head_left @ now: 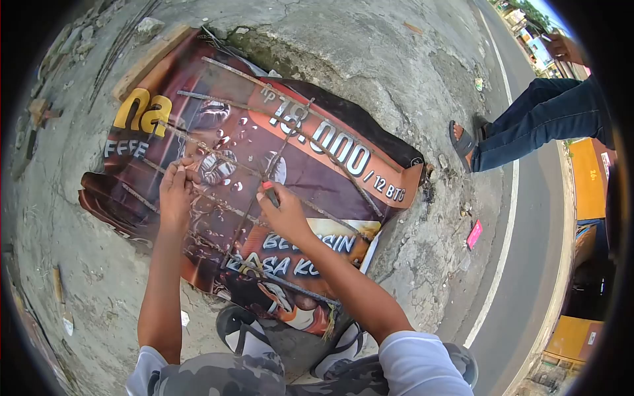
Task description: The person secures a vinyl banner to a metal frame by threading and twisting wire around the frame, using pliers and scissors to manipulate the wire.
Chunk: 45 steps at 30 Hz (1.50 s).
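Note:
My right hand [282,210] is closed around a tool with a red and black handle [269,193]. Its upper end is at a crossing of rusty steel rods, and its working tip is too small to make out. To the left, my left hand [177,191] has its fingers pinched together over another rod; whatever they hold is hidden. Several long steel rods [337,157] lie roughly parallel, with a thinner crosswise rod [290,131] over them. Under the rods is a printed banner [307,175] in brown and orange, spread on the ground.
A wooden board [148,61] lies along the banner's upper left edge. A trowel [63,300] and a hammer [45,113] are on the concrete at left. Another person's legs in jeans [548,125] stand at the right, near the road [538,218]. My shoes [254,340] are below the banner.

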{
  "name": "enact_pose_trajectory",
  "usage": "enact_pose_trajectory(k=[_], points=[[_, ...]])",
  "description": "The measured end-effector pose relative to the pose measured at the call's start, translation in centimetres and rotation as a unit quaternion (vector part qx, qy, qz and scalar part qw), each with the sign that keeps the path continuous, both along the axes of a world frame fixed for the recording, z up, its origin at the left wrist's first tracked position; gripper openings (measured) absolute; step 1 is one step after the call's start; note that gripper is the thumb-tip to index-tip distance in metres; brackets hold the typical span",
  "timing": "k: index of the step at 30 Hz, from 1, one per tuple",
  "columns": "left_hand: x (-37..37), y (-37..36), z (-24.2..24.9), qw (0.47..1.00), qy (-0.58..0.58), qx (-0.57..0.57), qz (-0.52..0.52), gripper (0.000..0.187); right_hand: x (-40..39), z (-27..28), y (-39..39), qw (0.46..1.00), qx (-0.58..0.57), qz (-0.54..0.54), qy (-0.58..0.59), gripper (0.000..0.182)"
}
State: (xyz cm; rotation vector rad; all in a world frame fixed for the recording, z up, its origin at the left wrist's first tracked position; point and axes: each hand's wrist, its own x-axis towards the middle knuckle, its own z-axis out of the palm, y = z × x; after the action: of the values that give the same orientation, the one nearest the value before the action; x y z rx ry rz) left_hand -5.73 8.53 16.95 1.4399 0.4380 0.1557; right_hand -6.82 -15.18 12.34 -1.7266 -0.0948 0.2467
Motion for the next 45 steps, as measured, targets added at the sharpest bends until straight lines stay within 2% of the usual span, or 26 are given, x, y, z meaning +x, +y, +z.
enact_pose_trajectory(k=[2, 5, 8, 10, 12, 15, 18, 20, 22, 25, 26, 29, 30, 31, 35, 36, 37, 40, 43, 45], points=[[-0.4, 1.0, 2.0, 1.0, -0.016, 0.022, 0.009, 0.031, -0.1, 0.1, 0.4, 1.0, 0.003, 0.018, -0.001, 0.029], [-1.3, 1.2, 6.1, 0.999, -0.024, 0.041, 0.019, 0.03, 0.3, -0.2, 0.6, 0.994, -0.05, 0.001, -0.092, 0.028], [-2.3, 1.8, 6.6, 0.999, -0.005, 0.01, 0.034, 0.028, 2.2, 0.5, -0.5, 0.984, -0.118, 0.049, -0.127, 0.033], [-3.6, 3.0, 6.8, 0.999, 0.016, 0.01, 0.051, 0.027, 4.2, 3.3, -2.6, 0.957, -0.216, 0.117, -0.152, 0.026], [-5.0, 3.7, 7.4, 0.997, 0.006, 0.021, 0.068, 0.026, 6.7, 5.5, -6.0, 0.901, -0.357, 0.165, -0.182, 0.025], [-7.0, 6.1, 7.6, 0.995, -0.013, 0.058, 0.083, 0.024, 10.3, 5.7, -13.8, 0.842, -0.461, 0.179, -0.213, 0.021], [-8.7, 8.7, 7.5, 0.99, -0.042, 0.077, 0.106, 0.021, 10.1, 6.9, -19.8, 0.821, -0.516, 0.141, -0.201, 0.02], [-9.3, 9.0, 7.4, 0.989, -0.039, 0.06, 0.132, 0.021, 8.7, 6.6, -22.0, 0.847, -0.518, 0.07, -0.095, 0.02], [-9.5, 9.4, 6.9, 0.988, -0.035, 0.061, 0.136, 0.022, 7.6, 2.9, -25.4, 0.867, -0.48, 0.017, -0.129, 0.023], [-9.4, 8.6, 6.2, 0.994, 0.004, 0.106, 0.035, 0.023, 4.9, -0.1, -25.1, 0.94, -0.335, -0.062, 0.006, 0.027], [-9.4, 8.2, 5.9, 0.994, 0.005, 0.11, -0.013, 0.024, 4.3, -0.4, -24.7, 0.939, -0.341, -0.036, -0.004, 0.028], [-9.0, 5.3, 4.4, 0.995, 0.025, 0.096, -0.006, 0.028, 3.5, 0.2, -22.6, 0.931, -0.361, 0.033, -0.041, 0.032], [-9.0, 4.3, 4.3, 0.995, 0.052, 0.071, -0.052, 0.027, 3.6, -0.5, -22.7, 0.926, -0.371, 0.054, -0.052, 0.033], [-9.2, 3.5, 3.7, 0.988, 0.063, 0.096, -0.106, 0.026, 3.8, -0.5, -21.9, 0.92, -0.38, 0.076, -0.064, 0.034], [-10.4, -0.7, 2.0, 0.938, 0.109, 0.163, -0.285, 0.019, 4.3, -2.8, -21.6, 0.951, -0.304, 0.059, 0.002, 0.041], [-10.7, -1.6, 2.2, 0.923, 0.12, 0.183, -0.316, 0.019, 4.4, -1.2, -20.3, 0.956, -0.277, 0.044, 0.083, 0.043], [-10.9, -2.2, 2.4, 0.906, 0.13, 0.201, -0.349, 0.018, 4.6, -1.2, -19.7, 0.957, -0.275, 0.043, 0.085, 0.044], [-11.5, -3.7, 2.6, 0.893, 0.12, 0.188, -0.39, 0.017, 4.9, -1.4, -20.0, 0.96, -0.261, 0.034, 0.095, 0.042], [-11.7, -4.0, 1.9, 0.871, 0.118, 0.204, -0.431, 0.016, 5.2, -1.7, -21.1, 0.948, -0.3, 0.062, 0.087, 0.04], [-11.7, -4.0, 2.0, 0.885, 0.126, 0.202, -0.4, 0.016, 5.5, -2.7, -22.7, 0.938, -0.339, 0.063, 0.021, 0.039]])
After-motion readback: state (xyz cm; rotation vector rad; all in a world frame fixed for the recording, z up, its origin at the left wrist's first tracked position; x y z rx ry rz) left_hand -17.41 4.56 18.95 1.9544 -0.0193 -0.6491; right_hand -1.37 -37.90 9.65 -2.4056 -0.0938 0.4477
